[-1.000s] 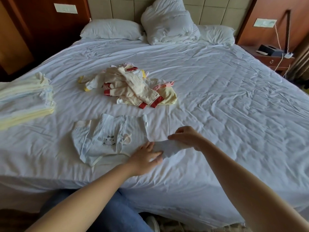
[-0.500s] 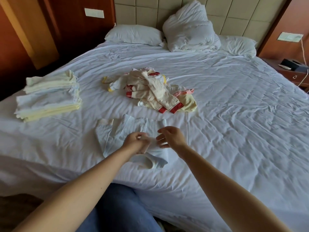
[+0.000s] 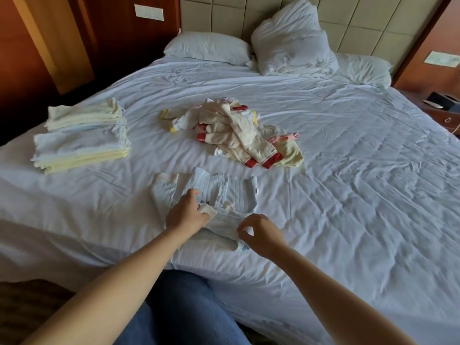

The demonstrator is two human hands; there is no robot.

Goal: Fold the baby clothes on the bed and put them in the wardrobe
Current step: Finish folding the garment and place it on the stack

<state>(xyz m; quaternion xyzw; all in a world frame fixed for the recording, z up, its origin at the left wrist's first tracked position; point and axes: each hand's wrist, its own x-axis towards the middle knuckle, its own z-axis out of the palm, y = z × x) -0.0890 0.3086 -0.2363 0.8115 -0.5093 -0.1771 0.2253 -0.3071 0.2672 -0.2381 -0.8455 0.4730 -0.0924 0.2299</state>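
Left hand (image 3: pixel 185 213) pinches a sleeve of the blue striped baby top (image 3: pixel 224 195) on the bed (image 3: pixel 348 170); right hand (image 3: pixel 261 232) pinches its near edge

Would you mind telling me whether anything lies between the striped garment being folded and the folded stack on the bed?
Nothing visible does. Only bare sheet separates the striped garment from the folded stack; the unfolded pile lies farther back, off that path.
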